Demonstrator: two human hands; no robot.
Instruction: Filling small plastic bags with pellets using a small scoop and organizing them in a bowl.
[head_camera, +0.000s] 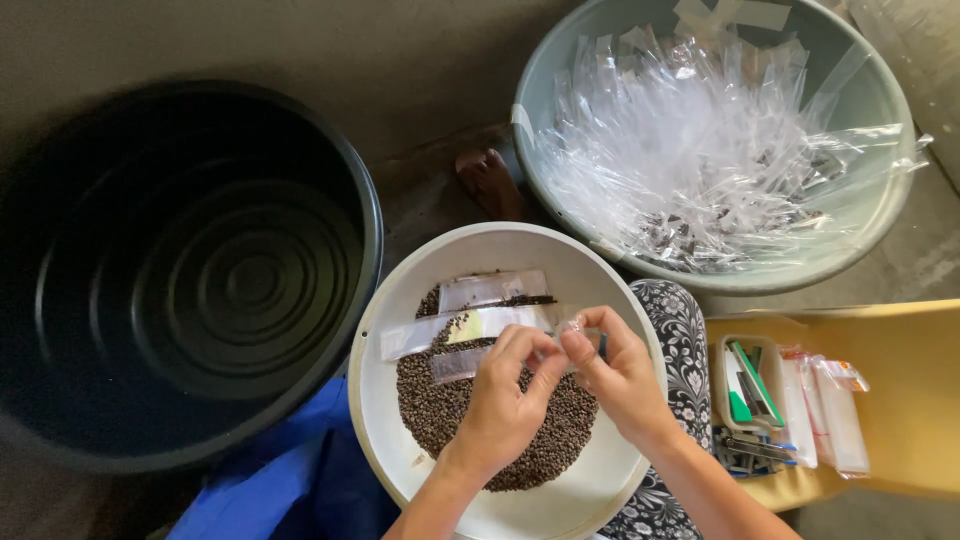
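While pinching one clear sachet (578, 330), both hands (560, 385) above seed-filled white bowl (375, 400)

A large black tub (190, 270) stood at the left, dark inside with ringed ridges on its bottom. A grey-green basin (880, 100) sat at the upper right, heaped with clear plastic sleeves (700, 150). Between the two, a foot (492, 183) showed on the concrete floor (400, 60). Blue cloth (290, 480) lay at the bottom, under the tub's edge. At the right a yellow stool (910, 400) carried a small tray (748, 385) of green-handled tools, and packets (830, 410) lay just beside it. Patterned fabric (685, 330) ran between.
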